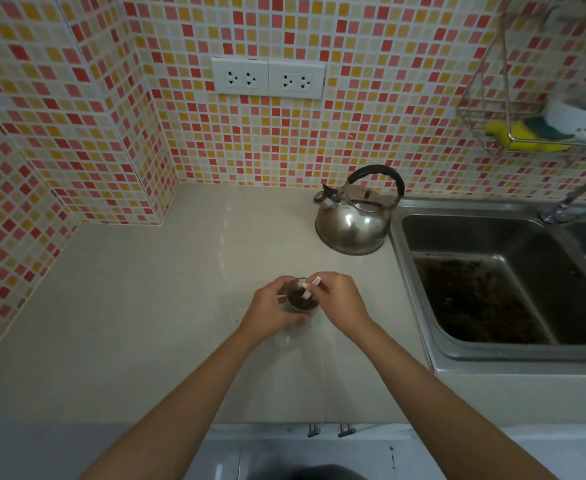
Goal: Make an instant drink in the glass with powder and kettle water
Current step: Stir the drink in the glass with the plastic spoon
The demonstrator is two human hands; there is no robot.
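Observation:
A small clear glass (300,301) stands on the beige counter (153,306), with dark brown powder inside it. My left hand (271,311) wraps around the glass from its left side. My right hand (340,299) pinches a small white sachet (310,291) tilted over the glass mouth. The steel kettle (352,223) with a black handle sits behind the glass to the right, close to the sink, its spout pointing left.
A steel sink (492,282) with dark residue on its bottom fills the right side, and a tap (575,197) stands at its back. A wire rack (527,133) with a yellow sponge hangs on the tiled wall. Two sockets (267,79) sit on the back wall.

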